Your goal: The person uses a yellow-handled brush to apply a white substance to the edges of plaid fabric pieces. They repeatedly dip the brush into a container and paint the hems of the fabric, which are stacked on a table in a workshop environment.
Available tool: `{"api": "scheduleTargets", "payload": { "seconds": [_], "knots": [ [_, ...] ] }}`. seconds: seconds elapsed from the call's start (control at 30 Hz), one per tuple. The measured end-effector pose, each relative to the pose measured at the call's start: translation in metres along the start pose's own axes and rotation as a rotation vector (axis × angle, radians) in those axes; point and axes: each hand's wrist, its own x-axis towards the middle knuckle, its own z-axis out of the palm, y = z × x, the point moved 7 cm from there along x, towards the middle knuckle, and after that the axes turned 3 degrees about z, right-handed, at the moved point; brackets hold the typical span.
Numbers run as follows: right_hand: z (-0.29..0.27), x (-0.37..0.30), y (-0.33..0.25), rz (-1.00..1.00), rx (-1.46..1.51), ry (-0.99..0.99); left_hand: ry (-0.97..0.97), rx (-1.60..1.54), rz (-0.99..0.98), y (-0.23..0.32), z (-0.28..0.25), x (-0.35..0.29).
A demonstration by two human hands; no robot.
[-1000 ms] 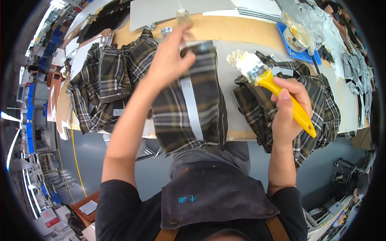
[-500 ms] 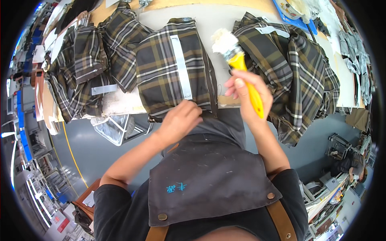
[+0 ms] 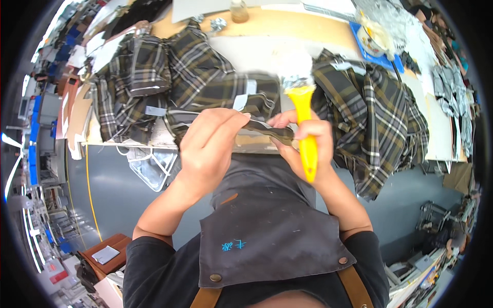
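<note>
A folded piece of dark plaid cloth (image 3: 218,92) lies on the table in front of me, its near edge raised off the tabletop. My left hand (image 3: 210,141) pinches that edge, with the fingertips partly hidden behind the hand. The edge's other end is between the thumb and fingers of my right hand (image 3: 316,141). A brush with a yellow handle (image 3: 307,146) is also gripped in my right hand, its bristles up and covered in something white. The bristles are blurred. A pale paper strip (image 3: 240,101) on the cloth looks bent with it.
More plaid cloth is heaped at the left (image 3: 120,92) and right (image 3: 367,113), the right heap hanging over the front edge. At the back right is a blue tray (image 3: 367,51) holding a bowl (image 3: 375,38). A small jar (image 3: 238,11) stands at the far side. Below the table is a metal-framed stool (image 3: 154,167).
Both hands have come to the near edge of the plaid cloth, and it is now lifted and bent. My right hand keeps the brush, now turned more upright. The view has shifted slightly.
</note>
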Motion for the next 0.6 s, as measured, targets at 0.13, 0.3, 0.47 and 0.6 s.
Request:
{"api": "scheduleTargets", "payload": {
  "seconds": [0.13,0.3,0.47,0.6],
  "knots": [
    [0.011,0.045,-0.044,-0.048,0.077,0.037,0.027,-0.08,-0.098,0.012,-0.045,0.035],
    [0.018,0.054,-0.015,0.12,-0.052,0.057,-0.159,-0.423,-0.521,-0.027,-0.022,0.027],
    [-0.001,0.055,0.007,0.188,-0.143,0.139,-0.073,-0.743,-0.882,-0.064,0.011,0.005],
    [-0.032,0.065,-0.015,0.241,0.015,0.2,-0.106,-0.85,-0.94,-0.073,0.018,0.005]
  ]
}}
